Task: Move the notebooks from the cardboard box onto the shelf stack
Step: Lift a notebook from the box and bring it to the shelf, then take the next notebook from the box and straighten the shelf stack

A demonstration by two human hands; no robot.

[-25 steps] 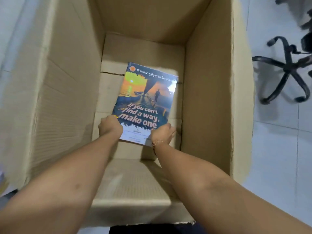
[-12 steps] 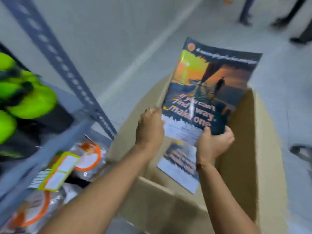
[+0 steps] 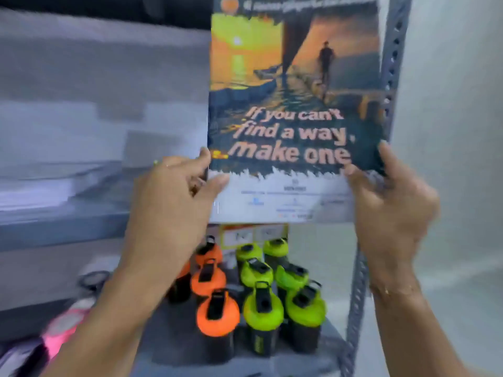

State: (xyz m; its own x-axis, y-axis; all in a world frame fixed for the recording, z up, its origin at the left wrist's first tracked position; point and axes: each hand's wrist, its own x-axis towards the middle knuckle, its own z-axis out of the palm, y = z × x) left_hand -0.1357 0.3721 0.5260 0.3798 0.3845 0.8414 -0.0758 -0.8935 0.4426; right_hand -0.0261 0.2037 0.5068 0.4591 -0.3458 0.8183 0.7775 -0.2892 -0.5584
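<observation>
- Closest to me, both forearms come up from the bottom of the view. My left hand (image 3: pixel 174 202) is clamped on the lower left edge of the notebook (image 3: pixel 294 104), thumb on the cover, and my right hand (image 3: pixel 392 210) is pinching the lower right corner. So both hands are closed on the same notebook, no free hand.
- What just changed: a second ago that notebook was lying flat at the bottom of the cardboard box; half a second ago it was lifted over the box with another one still visible underneath. Now the box is out of view and I'm facing the shelf.
- Means the pickup's done and I'm in the carry/place part. I'd guess at least one more trip after this.
- Just past my hands, around 6 o'clock, the lower shelf holds orange bottles (image 3: pixel 217 314) and green bottles (image 3: pixel 262 308), well below the notebook.
- Further back at 9 o'clock there's a blurry pale stack (image 3: pixel 49 189) on the upper shelf, probably where this goes, too smeared to be sure.
- Shelf post (image 3: pixel 392 63) runs up at 2 o'clock, right behind the notebook's right edge.
</observation>
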